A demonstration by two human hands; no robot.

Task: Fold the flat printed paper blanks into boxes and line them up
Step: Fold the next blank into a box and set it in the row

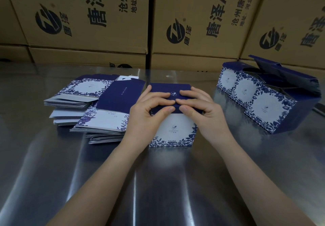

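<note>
A folded blue-and-white printed box (173,132) stands on the steel table (158,181) straight ahead of me. Its dark blue lid lies closed on top. My left hand (149,109) and my right hand (200,109) both grip the lid's front edge, fingers on top and thumbs curled against the front flap. To the left lies a loose pile of flat printed blanks (98,109). At the right stands a row of three folded boxes (255,100) with their blue lids still open.
Large brown cardboard cartons (202,23) with black printing are stacked like a wall along the table's far edge. A dark object (320,108) shows at the right edge behind the row of boxes.
</note>
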